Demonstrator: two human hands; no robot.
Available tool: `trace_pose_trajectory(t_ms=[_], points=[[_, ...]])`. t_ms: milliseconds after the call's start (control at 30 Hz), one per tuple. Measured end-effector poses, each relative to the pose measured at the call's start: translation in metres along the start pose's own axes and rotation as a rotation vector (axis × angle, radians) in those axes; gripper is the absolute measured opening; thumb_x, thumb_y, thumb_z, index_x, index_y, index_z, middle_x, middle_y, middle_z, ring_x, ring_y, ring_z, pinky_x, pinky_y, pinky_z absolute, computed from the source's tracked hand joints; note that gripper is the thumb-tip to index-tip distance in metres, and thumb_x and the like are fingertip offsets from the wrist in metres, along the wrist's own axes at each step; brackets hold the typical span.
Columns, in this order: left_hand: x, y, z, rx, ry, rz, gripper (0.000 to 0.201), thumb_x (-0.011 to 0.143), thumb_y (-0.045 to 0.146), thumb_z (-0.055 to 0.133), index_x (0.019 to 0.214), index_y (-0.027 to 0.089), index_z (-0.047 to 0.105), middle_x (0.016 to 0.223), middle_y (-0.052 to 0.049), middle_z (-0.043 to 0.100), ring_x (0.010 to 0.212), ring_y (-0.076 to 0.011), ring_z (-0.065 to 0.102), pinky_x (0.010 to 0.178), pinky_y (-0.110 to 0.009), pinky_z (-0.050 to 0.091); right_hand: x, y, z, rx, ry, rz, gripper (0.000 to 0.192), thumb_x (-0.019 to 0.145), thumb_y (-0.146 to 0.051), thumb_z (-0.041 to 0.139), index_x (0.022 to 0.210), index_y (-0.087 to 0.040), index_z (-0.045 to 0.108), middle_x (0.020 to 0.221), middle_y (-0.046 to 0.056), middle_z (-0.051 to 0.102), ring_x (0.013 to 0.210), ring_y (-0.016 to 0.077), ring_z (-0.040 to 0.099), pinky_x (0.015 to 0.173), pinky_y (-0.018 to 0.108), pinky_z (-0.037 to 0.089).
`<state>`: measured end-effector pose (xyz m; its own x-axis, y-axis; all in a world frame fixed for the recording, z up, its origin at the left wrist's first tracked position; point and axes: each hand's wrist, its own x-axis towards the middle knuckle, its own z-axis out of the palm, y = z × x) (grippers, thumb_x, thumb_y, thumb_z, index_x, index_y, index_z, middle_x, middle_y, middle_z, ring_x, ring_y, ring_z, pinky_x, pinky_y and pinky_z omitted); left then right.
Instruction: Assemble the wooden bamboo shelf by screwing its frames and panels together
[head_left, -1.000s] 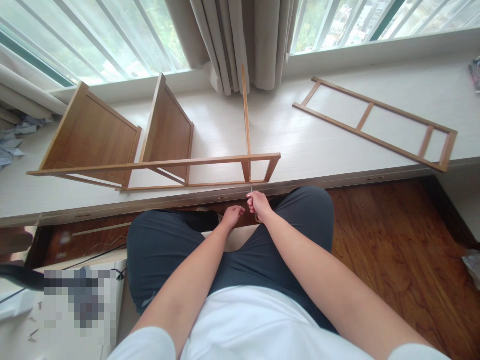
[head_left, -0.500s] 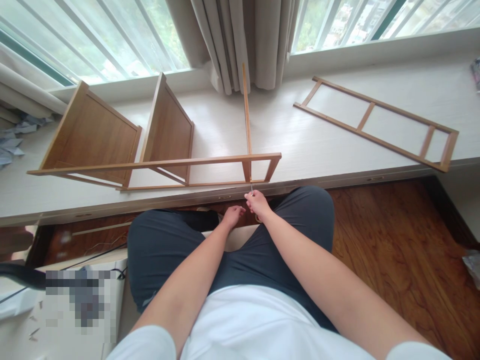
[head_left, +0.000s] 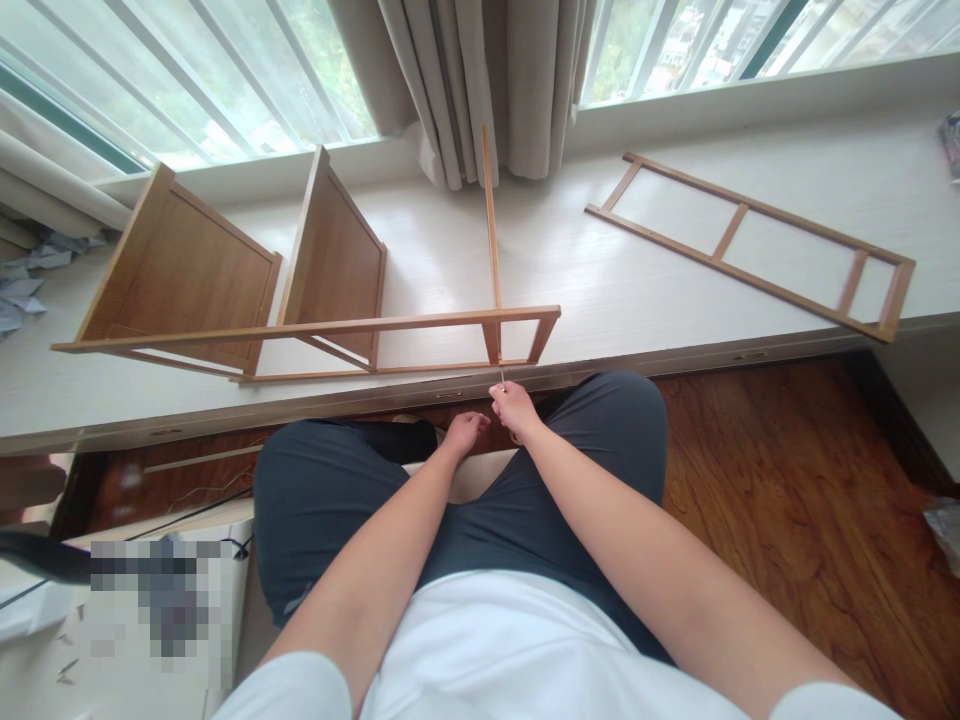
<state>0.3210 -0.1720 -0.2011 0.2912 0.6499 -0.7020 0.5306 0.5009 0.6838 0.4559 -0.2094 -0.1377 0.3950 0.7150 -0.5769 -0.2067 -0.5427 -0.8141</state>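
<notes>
My right hand (head_left: 514, 406) is closed around a thin metal-shafted tool (head_left: 502, 378). Its shaft reaches up to the near rail of a wooden shelf frame (head_left: 397, 322), below a crosspiece; the handle is hidden in my fist. Just left and a little lower, my left hand (head_left: 465, 433) hovers with fingers curled together, and whatever they may hold is too small to make out. The shelf frame lies on its side, with two wooden panels (head_left: 180, 270) (head_left: 337, 260) and a thin upright board (head_left: 491, 220) standing up from it.
A loose ladder-like wooden side frame (head_left: 731, 235) lies to the right on the white window ledge (head_left: 555, 240). Curtains (head_left: 450, 90) hang behind. Small screws (head_left: 67, 670) lie on a white surface at lower left, beside a blurred-out patch. Drawers (head_left: 600, 375) front the ledge.
</notes>
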Motion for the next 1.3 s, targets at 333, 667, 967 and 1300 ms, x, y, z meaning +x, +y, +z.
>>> trace_pose_trajectory(t_ms=[333, 667, 967, 1300], points=[[-0.004, 0.003, 0.000, 0.000, 0.001, -0.009, 0.023, 0.082, 0.015, 0.053, 0.072, 0.013, 0.073, 0.074, -0.007, 0.070, 0.060, -0.0117, 0.055, 0.060, -0.022, 0.042, 0.004, 0.003, -0.001, -0.057, 0.007, -0.017, 0.017, 0.087, -0.029, 0.052, 0.079, -0.018, 0.061, 0.048, -0.004, 0.051, 0.042, 0.0112, 0.043, 0.046, 0.022, 0.033], [-0.002, 0.001, -0.001, 0.006, 0.007, -0.010, 0.022, 0.083, 0.017, 0.054, 0.073, 0.013, 0.074, 0.074, -0.007, 0.071, 0.061, -0.0125, 0.056, 0.061, -0.023, 0.043, 0.003, 0.006, -0.002, -0.073, -0.001, -0.035, 0.023, 0.091, -0.031, 0.049, 0.076, -0.018, 0.060, 0.048, -0.005, 0.050, 0.041, 0.0102, 0.042, 0.047, 0.021, 0.034], [0.001, -0.002, -0.002, 0.023, -0.007, 0.004, 0.024, 0.084, 0.018, 0.052, 0.077, 0.013, 0.074, 0.071, -0.005, 0.067, 0.059, -0.0112, 0.052, 0.059, -0.022, 0.041, 0.004, 0.011, -0.002, -0.095, -0.003, -0.060, 0.032, 0.096, -0.033, 0.044, 0.068, -0.019, 0.054, 0.047, -0.004, 0.052, 0.040, 0.0096, 0.042, 0.048, 0.021, 0.033], [0.008, -0.013, -0.002, 0.013, -0.024, 0.045, 0.024, 0.083, 0.022, 0.052, 0.077, 0.012, 0.073, 0.066, -0.003, 0.063, 0.057, -0.0112, 0.050, 0.058, -0.023, 0.041, 0.004, 0.015, -0.005, -0.105, 0.010, -0.064, 0.044, 0.098, -0.035, 0.041, 0.058, -0.020, 0.050, 0.049, -0.001, 0.054, 0.041, 0.0105, 0.045, 0.049, 0.022, 0.035]])
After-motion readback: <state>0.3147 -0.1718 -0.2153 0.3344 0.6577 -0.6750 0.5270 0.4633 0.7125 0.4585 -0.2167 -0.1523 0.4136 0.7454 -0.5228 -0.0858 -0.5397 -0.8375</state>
